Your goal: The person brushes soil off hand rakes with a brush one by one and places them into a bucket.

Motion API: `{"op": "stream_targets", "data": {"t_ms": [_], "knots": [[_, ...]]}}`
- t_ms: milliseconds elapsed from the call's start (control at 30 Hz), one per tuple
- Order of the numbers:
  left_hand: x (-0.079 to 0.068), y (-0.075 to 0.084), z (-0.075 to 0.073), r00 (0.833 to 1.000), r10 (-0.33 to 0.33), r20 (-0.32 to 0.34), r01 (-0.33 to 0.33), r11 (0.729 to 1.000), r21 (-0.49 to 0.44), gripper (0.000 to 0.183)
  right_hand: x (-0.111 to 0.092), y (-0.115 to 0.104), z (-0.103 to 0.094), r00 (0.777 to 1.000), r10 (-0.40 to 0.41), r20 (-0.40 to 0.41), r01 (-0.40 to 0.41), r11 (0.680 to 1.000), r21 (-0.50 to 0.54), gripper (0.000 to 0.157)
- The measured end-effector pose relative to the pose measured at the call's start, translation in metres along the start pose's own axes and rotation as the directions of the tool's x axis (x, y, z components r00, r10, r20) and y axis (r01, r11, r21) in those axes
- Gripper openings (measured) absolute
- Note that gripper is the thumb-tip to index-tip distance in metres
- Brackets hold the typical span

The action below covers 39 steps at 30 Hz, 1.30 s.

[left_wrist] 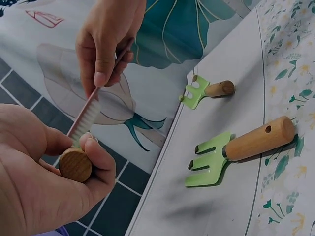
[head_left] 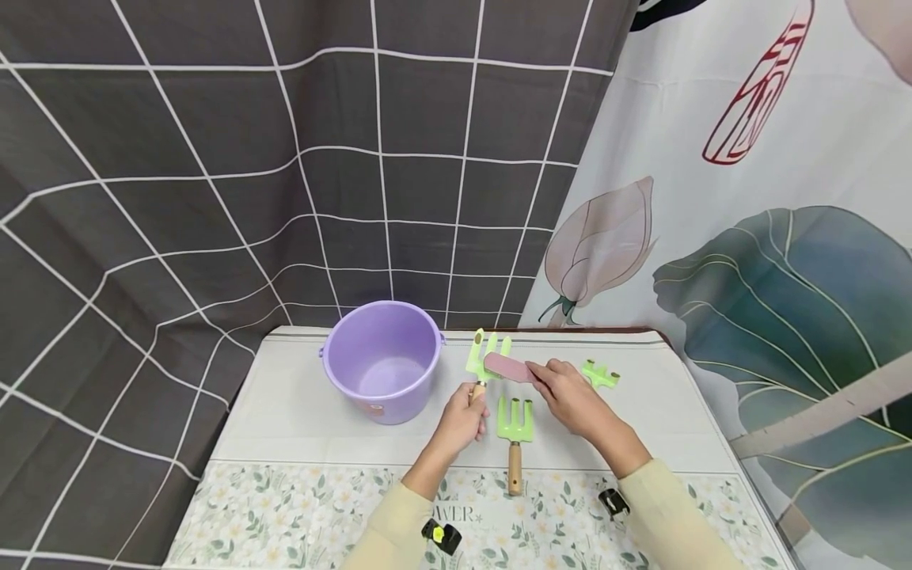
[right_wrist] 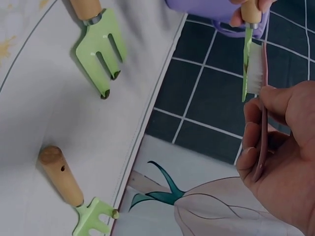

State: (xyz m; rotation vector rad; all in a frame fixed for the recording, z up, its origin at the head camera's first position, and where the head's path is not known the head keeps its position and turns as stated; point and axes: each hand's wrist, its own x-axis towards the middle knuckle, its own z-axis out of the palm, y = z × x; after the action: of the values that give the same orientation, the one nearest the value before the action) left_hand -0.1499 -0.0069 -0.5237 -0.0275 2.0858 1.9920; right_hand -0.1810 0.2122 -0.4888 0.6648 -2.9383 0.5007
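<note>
My left hand (head_left: 459, 421) grips the wooden handle (left_wrist: 76, 165) of a green garden fork (head_left: 476, 360), holding it up with its tines pointing away from me. Brown marks show on a tine tip. My right hand (head_left: 575, 402) pinches a pink brush (head_left: 507, 367), whose white bristles (right_wrist: 255, 69) lie against the fork's green metal in the right wrist view. Below the hands, a second green fork (head_left: 515, 427) lies on the table with brown tine tips. A small green rake (head_left: 601, 374) lies beyond my right hand, its wooden handle (left_wrist: 220, 89) hidden in the head view.
A purple bucket (head_left: 382, 356) stands to the left of my left hand; its visible inside holds nothing. The white table (head_left: 285, 412) has a flowered cloth (head_left: 249, 507) along its front. A dark checked curtain (head_left: 420, 190) and a printed white one (head_left: 677, 119) hang behind.
</note>
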Motion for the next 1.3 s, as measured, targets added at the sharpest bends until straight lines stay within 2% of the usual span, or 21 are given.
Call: {"op": "stream_targets", "data": {"t_ms": [267, 533, 767, 1000, 1300], "knots": [[-0.001, -0.001, 0.001, 1.000, -0.010, 0.007, 0.010, 1.000, -0.013, 0.031, 0.004, 0.004, 0.001, 0.999, -0.016, -0.030, 0.015, 1.000, -0.025, 0.033], [-0.004, 0.001, 0.003, 1.000, -0.005, 0.014, 0.005, 1.000, -0.021, 0.033, 0.010, 0.010, 0.002, 0.994, -0.028, -0.107, 0.024, 0.999, -0.040, 0.031], [-0.002, -0.002, 0.005, 1.000, -0.014, 0.023, 0.015, 1.000, -0.017, 0.034, 0.012, 0.016, 0.000, 0.992, -0.017, -0.121, 0.008, 0.998, -0.069, 0.033], [0.000, 0.000, 0.004, 1.000, -0.005, 0.005, 0.006, 1.000, -0.025, 0.030, 0.006, 0.011, -0.006, 0.994, -0.043, -0.101, 0.040, 0.999, -0.032, 0.033], [0.000, -0.001, 0.005, 1.000, -0.005, 0.000, 0.005, 0.999, -0.042, 0.029, -0.005, 0.005, -0.008, 1.000, -0.013, 0.003, 0.013, 1.000, -0.002, 0.033]]}}
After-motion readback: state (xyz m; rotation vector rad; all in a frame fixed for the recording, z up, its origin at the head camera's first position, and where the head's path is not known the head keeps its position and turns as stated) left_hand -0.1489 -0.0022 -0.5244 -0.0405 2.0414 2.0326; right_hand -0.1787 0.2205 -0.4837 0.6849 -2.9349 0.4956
